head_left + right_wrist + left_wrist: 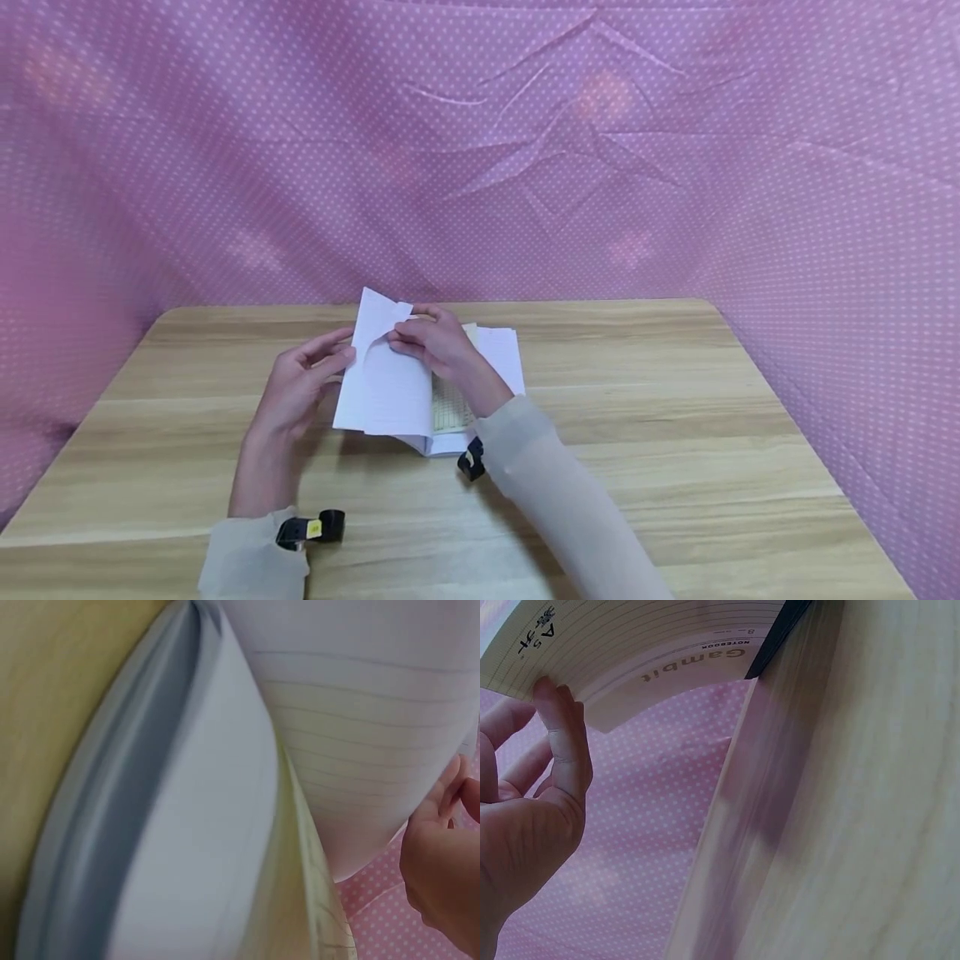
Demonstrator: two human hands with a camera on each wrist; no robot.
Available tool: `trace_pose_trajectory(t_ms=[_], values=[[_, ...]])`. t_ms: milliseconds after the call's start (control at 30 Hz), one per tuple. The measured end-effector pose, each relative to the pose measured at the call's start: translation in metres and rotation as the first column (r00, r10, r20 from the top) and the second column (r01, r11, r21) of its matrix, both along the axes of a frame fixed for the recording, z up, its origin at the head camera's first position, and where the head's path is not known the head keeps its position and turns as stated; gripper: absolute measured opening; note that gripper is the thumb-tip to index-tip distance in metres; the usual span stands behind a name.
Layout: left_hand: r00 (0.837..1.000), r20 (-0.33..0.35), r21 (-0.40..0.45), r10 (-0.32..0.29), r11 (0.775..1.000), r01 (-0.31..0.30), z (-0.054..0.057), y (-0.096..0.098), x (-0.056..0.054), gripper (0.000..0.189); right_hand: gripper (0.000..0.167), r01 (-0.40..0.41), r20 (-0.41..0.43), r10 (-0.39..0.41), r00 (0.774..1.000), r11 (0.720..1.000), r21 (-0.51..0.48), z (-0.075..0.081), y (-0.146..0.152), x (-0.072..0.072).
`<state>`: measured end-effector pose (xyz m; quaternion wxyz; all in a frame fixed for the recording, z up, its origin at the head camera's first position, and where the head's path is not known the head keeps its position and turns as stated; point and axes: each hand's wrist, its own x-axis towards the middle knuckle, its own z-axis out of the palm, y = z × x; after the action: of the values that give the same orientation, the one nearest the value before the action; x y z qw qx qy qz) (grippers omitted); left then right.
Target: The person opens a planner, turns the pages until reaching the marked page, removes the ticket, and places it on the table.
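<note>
A lined notebook (401,392) stands open near the back of the wooden table, its left leaves lifted off the surface. My left hand (300,383) holds their outer edge, thumb on the near face and fingers behind. In the left wrist view, the left hand (536,780) is by a sheet (667,667) printed "Gambit" and "A5". At the top of the leaves, my right hand (435,337) pinches a white page that curls over. The right hand (442,855) also shows beside a lined page (367,720) in the right wrist view. A yellowish gridded sheet (450,408) lies between the leaves.
The wooden table (675,467) extends around the notebook on all sides. Behind and beside it hangs a pink dotted cloth (480,167). Black cameras are strapped at both wrists, the left camera (311,528) close over the table.
</note>
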<state>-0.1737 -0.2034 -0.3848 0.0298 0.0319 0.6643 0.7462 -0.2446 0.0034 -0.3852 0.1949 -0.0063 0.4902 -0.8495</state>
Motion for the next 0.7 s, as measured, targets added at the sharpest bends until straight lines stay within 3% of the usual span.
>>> trace_pose_trajectory(t_ms=[233,500,700], values=[[1.0,0.0,0.008,-0.009,1.0,0.009,0.001,-0.001,-0.001,0.057,0.032,-0.005,-0.008,0.005,1.0,1.0,0.0,-0.003,-0.007,-0.002],[1.0,-0.003,-0.013,-0.004,1.0,0.004,0.001,-0.001,0.0,0.055,0.042,0.008,0.009,-0.008,1.0,1.0,-0.013,-0.001,-0.014,-0.002],[1.0,-0.007,-0.049,0.014,0.999,-0.014,0.0,0.0,0.001,0.052,0.036,0.002,0.017,-0.001,1.0,1.0,-0.011,-0.001,-0.015,-0.002]])
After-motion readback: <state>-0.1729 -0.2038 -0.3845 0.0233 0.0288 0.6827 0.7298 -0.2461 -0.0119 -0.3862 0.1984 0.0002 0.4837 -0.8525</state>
